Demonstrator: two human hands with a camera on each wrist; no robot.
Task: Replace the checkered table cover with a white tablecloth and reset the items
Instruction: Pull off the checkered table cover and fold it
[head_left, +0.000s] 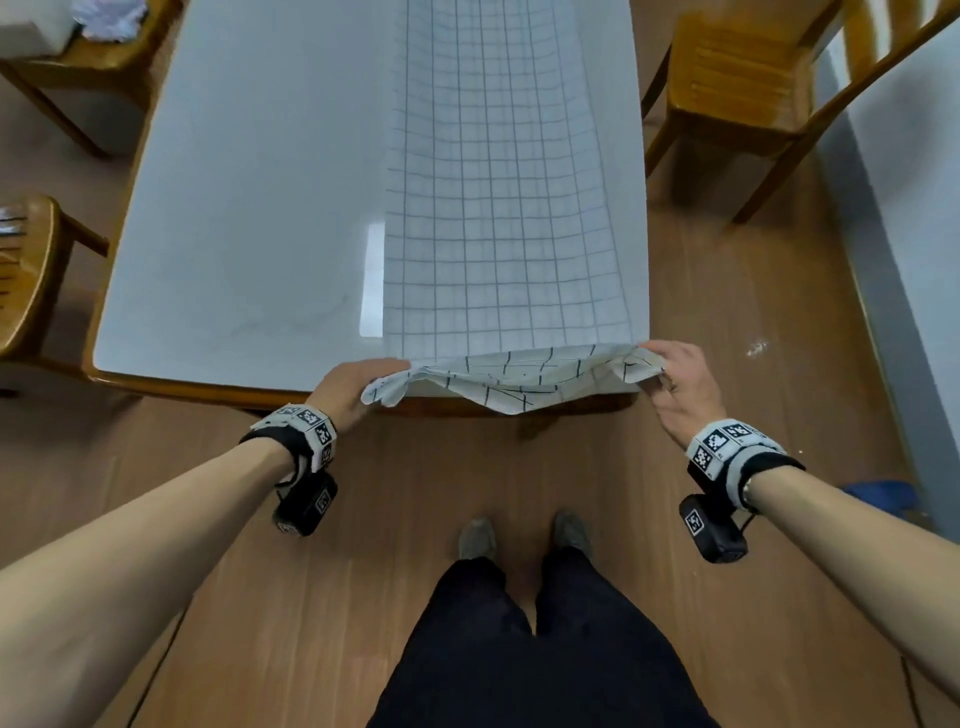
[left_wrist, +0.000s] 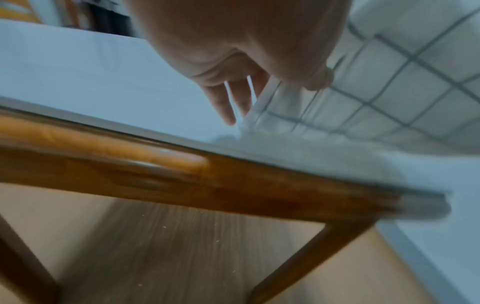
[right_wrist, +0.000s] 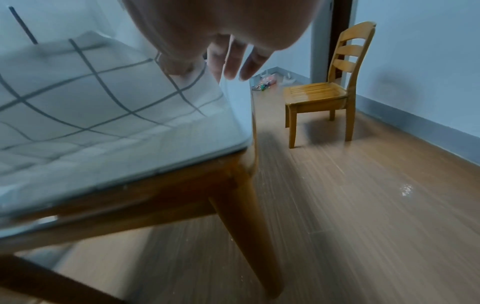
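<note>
My left hand (head_left: 347, 391) and my right hand (head_left: 681, 385) each pinch one near corner of the checkered cover (head_left: 506, 223), which lies folded in a long strip on the right half of the table (head_left: 228, 208), its near edge lifted and sagging between my hands. I think that if I pull unevenly, the far part can slide off the right edge onto the floor (head_left: 727, 291), because the glossy top gives little friction.

A home dining room is showing here: a wooden table (head_left: 156, 382) with a glossy white top, slatted wooden chairs (right_wrist: 318, 93) standing around it, wood-plank floor (right_wrist: 363, 205), plain wall.
</note>
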